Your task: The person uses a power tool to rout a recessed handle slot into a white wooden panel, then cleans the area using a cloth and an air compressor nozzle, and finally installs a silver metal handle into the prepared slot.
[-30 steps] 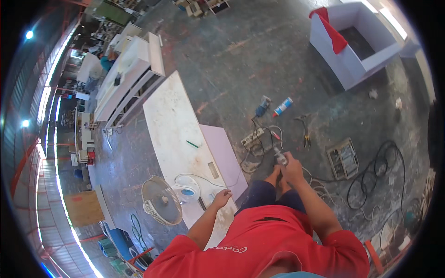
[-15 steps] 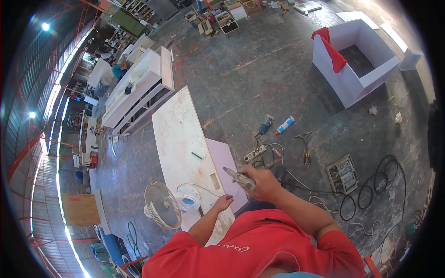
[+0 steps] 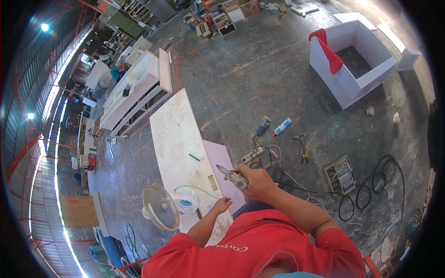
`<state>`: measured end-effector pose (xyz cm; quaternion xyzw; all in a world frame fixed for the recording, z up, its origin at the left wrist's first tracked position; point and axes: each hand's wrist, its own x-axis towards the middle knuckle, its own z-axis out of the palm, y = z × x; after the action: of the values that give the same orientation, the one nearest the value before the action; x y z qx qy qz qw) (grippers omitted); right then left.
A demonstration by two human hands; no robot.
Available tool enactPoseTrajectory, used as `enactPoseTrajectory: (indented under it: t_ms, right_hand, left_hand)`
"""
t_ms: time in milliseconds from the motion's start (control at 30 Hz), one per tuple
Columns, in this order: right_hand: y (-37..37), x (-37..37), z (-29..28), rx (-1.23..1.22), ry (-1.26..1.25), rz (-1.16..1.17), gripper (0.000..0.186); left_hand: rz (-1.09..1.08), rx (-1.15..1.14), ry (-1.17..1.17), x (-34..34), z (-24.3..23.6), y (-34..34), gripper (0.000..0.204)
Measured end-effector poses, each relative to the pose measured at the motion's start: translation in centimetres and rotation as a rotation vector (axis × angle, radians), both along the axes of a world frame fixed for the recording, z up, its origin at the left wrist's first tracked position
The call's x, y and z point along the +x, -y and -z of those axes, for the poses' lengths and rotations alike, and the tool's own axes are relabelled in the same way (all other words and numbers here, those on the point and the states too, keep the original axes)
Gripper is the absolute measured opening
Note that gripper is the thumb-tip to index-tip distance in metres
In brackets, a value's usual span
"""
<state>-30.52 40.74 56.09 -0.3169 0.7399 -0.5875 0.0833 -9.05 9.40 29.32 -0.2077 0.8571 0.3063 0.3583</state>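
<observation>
My right hand (image 3: 256, 181) is wrapped round a grey, pistol-like tool (image 3: 232, 176) with a narrow tip that points up and to the left. The exact kind of tool is not clear. Below it, my left hand (image 3: 223, 205) has its fingers pressed together over the near end of a long white board (image 3: 174, 134). A thin grey cord (image 3: 197, 189) from the desk fan (image 3: 161, 206) runs up to these fingers; whether they grip it is too small to tell. Under the board's right side shows a pale pink panel (image 3: 216, 152). A green pen (image 3: 194, 157) rests on the board.
On the floor to the right lie a blue power tool (image 3: 263, 126), a sealant tube (image 3: 282, 127), a power strip (image 3: 252, 154), pliers (image 3: 304, 159), a toolbox (image 3: 340, 174) and coiled black cable (image 3: 365, 197). A large white box frame (image 3: 328, 76) with red cloth stands far right. A person (image 3: 118, 70) works far left.
The tool in my right hand has tilted a little and shifted slightly left. My left hand stays almost where it was. The whole view has moved slightly.
</observation>
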Motion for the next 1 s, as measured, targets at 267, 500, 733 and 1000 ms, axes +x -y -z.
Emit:
enactPoseTrajectory:
  t_ms: [267,500,733,1000]
  right_hand:
    - [0.1,-0.2,-0.6,-0.012,-0.002,0.016,0.043]
    - [-0.4,-0.3,-0.6,0.010,-0.016,0.032,0.039]
    - [-0.8,-0.5,-0.4,0.038,-0.002,-0.007,0.037]
    - [-1.1,-0.4,-0.1,0.033,0.005,0.012,0.038]
  left_hand:
    - [-0.020,0.042,0.006,-0.8,-0.3,0.2,0.051]
    - [0.007,0.038,-0.030,-1.5,0.2,0.3,0.051]
    - [0.037,0.014,-0.025,-2.3,0.3,0.3,0.052]
    - [0.067,0.025,-0.029,-3.3,0.3,0.2,0.054]
